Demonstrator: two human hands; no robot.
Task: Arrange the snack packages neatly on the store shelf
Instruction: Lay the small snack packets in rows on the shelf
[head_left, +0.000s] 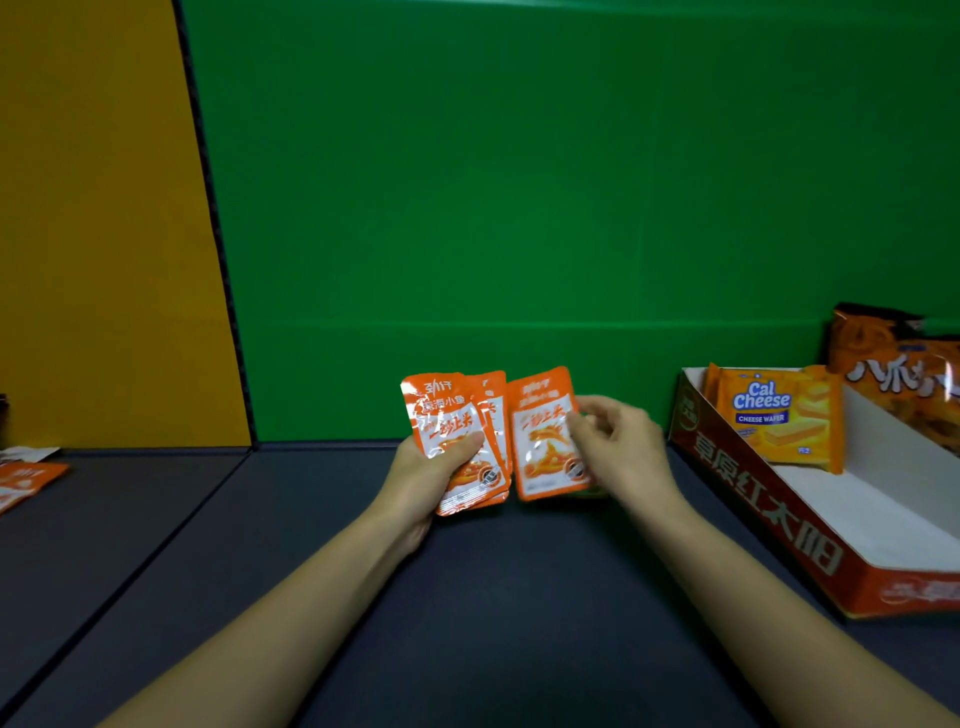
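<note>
Packets (451, 415) (an orange stack) sat clasped in the left grip (423, 473); right grip (615, 447) pinched a single packet (540, 441), box (779, 514) at three o'clock.

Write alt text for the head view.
Left hand grips a stack of orange snack packets; right hand pinches another orange packet beside it, over a dark shelf. A red tray at right holds a Cal Cheese pack.

Near the back edge of the shelf (467, 597), the left grip (428, 475) holds a stack of packets (447, 415), and the right grip (623, 447) holds a single packet (540, 447) right of it. A tray (769, 514) sits at the right edge, with a wafer pack (779, 421) inside and a bag (893, 364) behind it. A loose packet (23, 480) lies at the left edge.
</note>
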